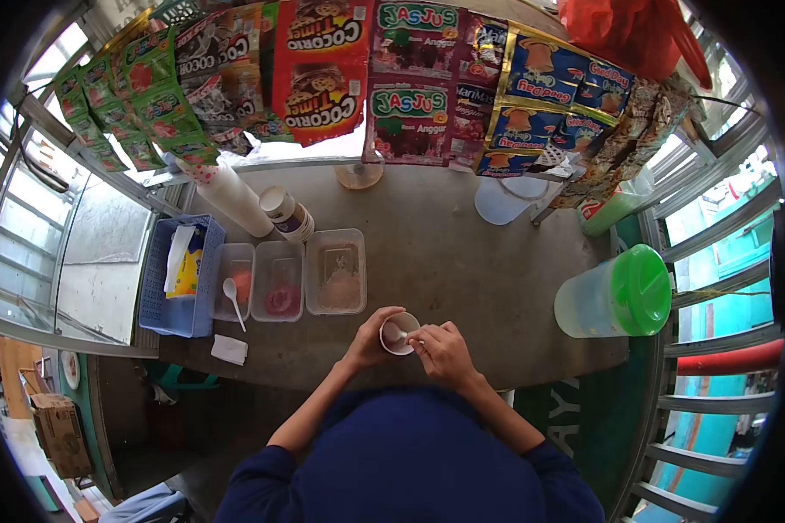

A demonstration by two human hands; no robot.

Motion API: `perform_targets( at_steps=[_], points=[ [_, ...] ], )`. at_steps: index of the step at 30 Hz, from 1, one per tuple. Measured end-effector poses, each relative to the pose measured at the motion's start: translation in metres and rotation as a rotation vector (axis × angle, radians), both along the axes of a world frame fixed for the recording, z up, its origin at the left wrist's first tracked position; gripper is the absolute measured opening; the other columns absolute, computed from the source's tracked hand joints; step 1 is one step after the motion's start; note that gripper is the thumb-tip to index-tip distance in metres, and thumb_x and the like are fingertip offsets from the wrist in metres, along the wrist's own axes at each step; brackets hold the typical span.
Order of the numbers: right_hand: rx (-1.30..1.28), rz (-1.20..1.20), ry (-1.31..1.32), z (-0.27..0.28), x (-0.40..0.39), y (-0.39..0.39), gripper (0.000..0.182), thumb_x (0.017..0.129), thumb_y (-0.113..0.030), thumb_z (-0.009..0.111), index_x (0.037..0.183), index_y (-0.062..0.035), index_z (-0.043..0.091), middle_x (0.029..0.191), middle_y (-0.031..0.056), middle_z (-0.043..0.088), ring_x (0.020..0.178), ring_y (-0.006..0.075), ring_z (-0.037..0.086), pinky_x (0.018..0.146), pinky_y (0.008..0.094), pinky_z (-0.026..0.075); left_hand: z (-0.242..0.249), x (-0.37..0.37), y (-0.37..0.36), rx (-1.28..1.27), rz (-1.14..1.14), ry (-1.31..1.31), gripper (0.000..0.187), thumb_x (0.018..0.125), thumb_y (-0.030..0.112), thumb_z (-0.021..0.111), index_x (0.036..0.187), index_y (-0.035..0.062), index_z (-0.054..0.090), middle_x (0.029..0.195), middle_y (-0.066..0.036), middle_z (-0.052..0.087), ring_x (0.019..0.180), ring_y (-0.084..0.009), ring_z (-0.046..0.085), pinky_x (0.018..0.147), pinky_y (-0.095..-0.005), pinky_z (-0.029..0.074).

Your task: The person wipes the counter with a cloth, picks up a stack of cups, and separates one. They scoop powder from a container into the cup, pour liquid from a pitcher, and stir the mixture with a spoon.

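Note:
My left hand (369, 342) is wrapped around the side of a white paper cup (386, 323) close to the table's front edge. Between the fingers of my right hand (446, 354) is the handle of a small white spoon (395, 335), its bowl down inside the cup. What lies at the bottom of the cup is too small to make out. To the left stand three clear plastic containers: one with brownish powder (340, 289), one with dark pink powder (283, 300), and one with orange-red powder (240, 283). A second white spoon (234, 302) rests across the orange-red one.
A blue basket (153, 301) holds a yellow tissue pack. Behind the containers are stacked paper cups (293, 218) and a tall leaning stack of white cups (235, 205). A green-lidded jug (641, 290) stands right. Drink sachets (323, 74) hang overhead. Folded white paper (229, 349) lies front left.

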State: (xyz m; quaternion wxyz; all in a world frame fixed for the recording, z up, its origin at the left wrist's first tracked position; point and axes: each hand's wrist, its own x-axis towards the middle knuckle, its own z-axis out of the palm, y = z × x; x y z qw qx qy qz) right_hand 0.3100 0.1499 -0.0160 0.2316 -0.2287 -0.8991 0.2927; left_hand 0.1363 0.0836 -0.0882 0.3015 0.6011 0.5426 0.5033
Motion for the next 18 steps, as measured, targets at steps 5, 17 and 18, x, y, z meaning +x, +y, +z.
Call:
perform_targets(
  at_steps=[5, 17, 18],
  points=[
    [-0.119, 0.015, 0.019, -0.001, 0.000, 0.002, 0.010, 0.087, -0.013, 0.053, 0.084, -0.0067, 0.060, 0.082, 0.0047, 0.063, 0.070, 0.0209, 0.056, 0.069, 0.0323, 0.037, -0.008, -0.001, -0.002, -0.086, -0.018, 0.023, 0.076, 0.058, 0.009, 0.082, 0.124, 0.0091, 0.046, 0.113, -0.011, 0.056, 0.096, -0.0236, 0.060, 0.078, -0.0329, 0.051],
    [-0.222, -0.016, -0.006, 0.005, 0.000, 0.001, 0.018, 0.089, -0.015, 0.047, 0.083, -0.0050, 0.060, 0.084, 0.0060, 0.062, 0.076, 0.0226, 0.057, 0.072, 0.0334, 0.036, -0.014, 0.004, -0.008, -0.026, 0.062, 0.078, 0.070, 0.061, 0.008, 0.082, 0.121, 0.0037, 0.047, 0.107, -0.011, 0.061, 0.095, -0.0221, 0.063, 0.081, -0.0327, 0.052],
    [-0.144, -0.041, 0.000, 0.003, -0.003, 0.000, 0.018, 0.089, -0.015, 0.047, 0.083, -0.0047, 0.060, 0.084, 0.0064, 0.062, 0.076, 0.0228, 0.057, 0.073, 0.0336, 0.036, -0.011, 0.004, -0.008, 0.001, 0.074, 0.108, 0.068, 0.061, 0.008, 0.081, 0.120, 0.0033, 0.048, 0.108, -0.011, 0.060, 0.096, -0.0224, 0.062, 0.081, -0.0327, 0.052]
  ],
)
